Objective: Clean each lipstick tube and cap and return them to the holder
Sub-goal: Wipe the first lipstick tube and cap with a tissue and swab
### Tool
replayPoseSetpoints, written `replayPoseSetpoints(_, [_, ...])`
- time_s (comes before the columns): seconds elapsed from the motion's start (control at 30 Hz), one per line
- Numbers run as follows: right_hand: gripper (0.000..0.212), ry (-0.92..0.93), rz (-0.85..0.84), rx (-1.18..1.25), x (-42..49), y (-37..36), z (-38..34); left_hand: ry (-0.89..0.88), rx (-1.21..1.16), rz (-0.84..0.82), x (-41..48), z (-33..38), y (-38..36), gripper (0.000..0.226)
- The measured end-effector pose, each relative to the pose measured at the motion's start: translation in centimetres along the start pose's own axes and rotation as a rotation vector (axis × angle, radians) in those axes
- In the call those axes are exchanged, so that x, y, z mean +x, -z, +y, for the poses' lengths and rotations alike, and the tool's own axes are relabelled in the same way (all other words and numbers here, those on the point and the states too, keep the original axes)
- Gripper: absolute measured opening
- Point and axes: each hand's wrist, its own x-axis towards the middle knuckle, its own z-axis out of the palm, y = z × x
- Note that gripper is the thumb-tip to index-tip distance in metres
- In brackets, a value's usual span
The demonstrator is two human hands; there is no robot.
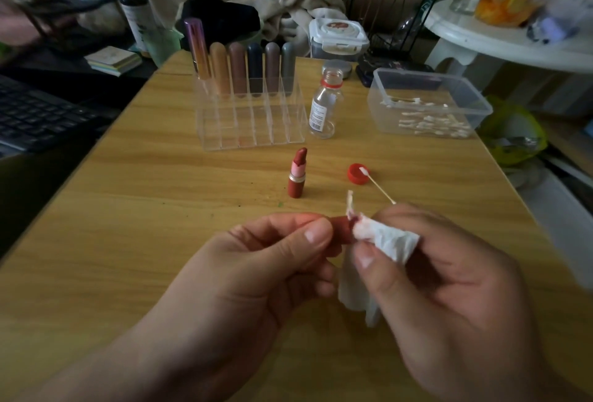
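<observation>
**Q:** Containers and contents?
**A:** Beyond the fingertips stands one clear holder (253, 136) with six capped tubes (238, 67) in its far row. Beyond the right fingers, one plastic tub (417, 73) holds cotton swabs (430, 124), too blurred to count. One open-necked bottle (324, 106) stands between holder and tub.

**Q:** Loose items on the table (160, 209)?
**A:** One open lipstick (297, 173) stands upright just beyond the left fingertips. One red bottle cap (354, 173) lies beyond the right fingertips, with the tip of one single swab (378, 188) resting on it.

**Q:** Legible text?
**A:** The bottle label's print cannot be read.

**Q:** Hand state?
**A:** The left hand (256, 273) pinches the red lipstick cap (341, 230) between thumb and fingers. The right hand (449, 273) grips one white tissue (385, 241), which touches the cap's end and is stained pink there.
</observation>
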Motion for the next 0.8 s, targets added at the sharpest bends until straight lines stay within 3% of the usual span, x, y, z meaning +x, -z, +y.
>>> replayPoseSetpoints(0.13, [0.011,0.095,-0.063,-0.103,-0.1,0.2,0.1,0.000,0.072,-0.009,-0.1,0.3,0.3,0.037])
replayPoseSetpoints(0.33, [0.010,-0.017,-0.146,-0.039,0.4,0.2,0.0,-0.044,0.136,0.034,-0.3,0.8,0.0,0.017])
replayPoseSetpoints(0.4, [0.013,-0.234,-0.205,0.156,0.6,0.2,0.0,-0.179,0.299,0.071,-0.5,0.8,0.0,0.017])
replayPoseSetpoints(0.47, [0.017,-0.486,-0.314,0.444,0.8,0.3,-0.1,-0.439,0.666,0.128,-0.7,0.9,0.7,0.020])
replayPoseSetpoints(0.53, [0.023,-0.721,-0.363,0.741,0.9,0.3,0.0,-0.791,1.133,0.053,-0.7,1.7,1.0,0.022])
replayPoseSetpoints(0.6, [0.025,-0.854,-0.349,0.934,1.1,0.5,-0.2,-0.990,1.355,-0.066,-0.5,1.9,1.4,0.020])
replayPoseSetpoints(0.63, [0.027,-0.862,-0.351,0.933,1.1,0.6,-0.2,-0.993,1.365,-0.101,-0.4,1.9,1.5,0.018])
replayPoseSetpoints(0.7, [0.029,-0.754,-0.343,0.676,1.1,0.9,-0.3,-0.842,1.242,-0.085,-0.5,2.1,1.2,0.017])
replayPoseSetpoints(0.8, [0.014,-0.379,-0.217,0.228,0.8,1.0,-0.6,-0.213,0.830,-0.095,-0.7,3.1,1.0,0.036])
